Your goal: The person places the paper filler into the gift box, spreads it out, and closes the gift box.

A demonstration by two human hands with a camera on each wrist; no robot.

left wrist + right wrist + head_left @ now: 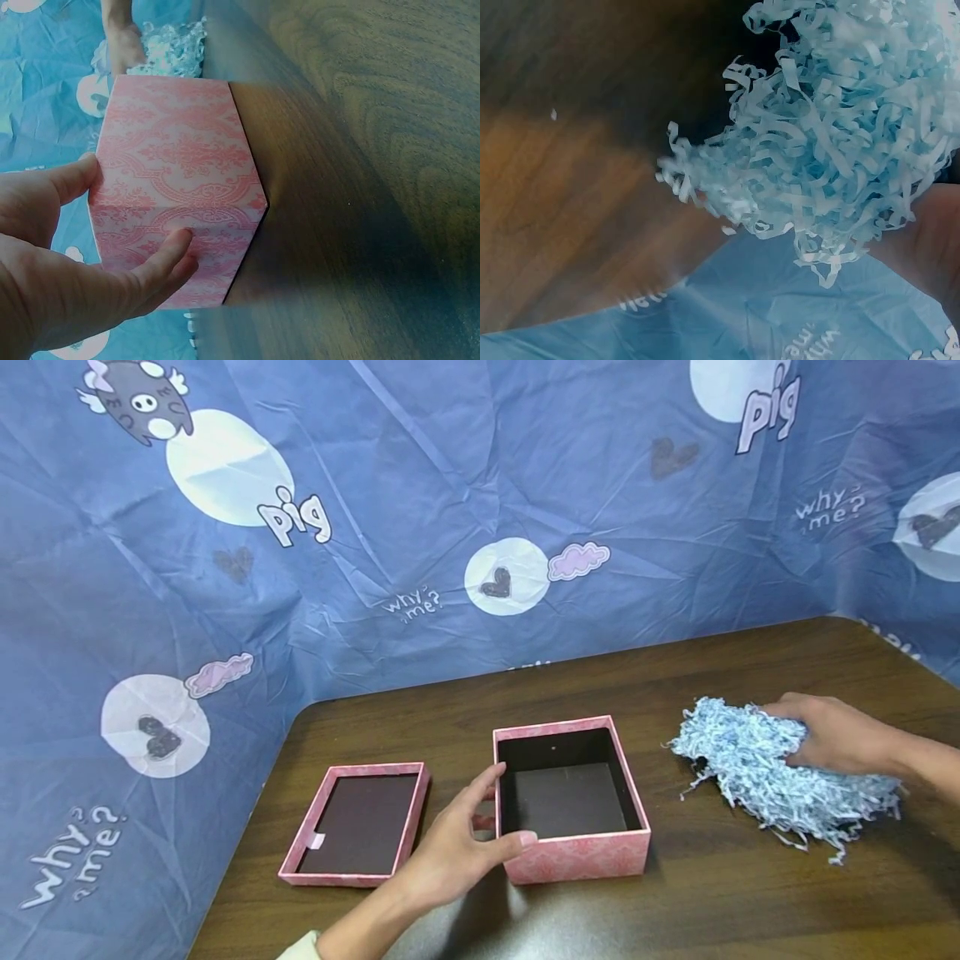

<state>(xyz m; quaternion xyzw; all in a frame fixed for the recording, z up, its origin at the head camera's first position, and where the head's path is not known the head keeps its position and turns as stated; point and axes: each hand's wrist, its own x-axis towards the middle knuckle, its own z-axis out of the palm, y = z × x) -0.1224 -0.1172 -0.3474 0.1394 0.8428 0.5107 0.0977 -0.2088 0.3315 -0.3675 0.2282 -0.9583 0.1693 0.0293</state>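
A square pink patterned box (577, 860) with a dark inside stands open-topped on the table, nothing in it. My left hand (453, 852) holds its near left corner, the thumb on the front rim and the fingers against the left side; the left wrist view shows the fingertips on the patterned wall (172, 157). To the right, my right hand (843, 735) grips a large loose bundle of light blue shredded paper (742, 760). Its strands hang out past the hand, and in the right wrist view the shredded paper (832, 142) hides most of the fingers.
Left of the box lies the matching pink lid (411, 822), inside up, with a small pale tab. The brown wooden table (720, 910) ends at the back against a blue printed cloth (420, 493). A tiny paper scrap (553, 115) lies on the tabletop.
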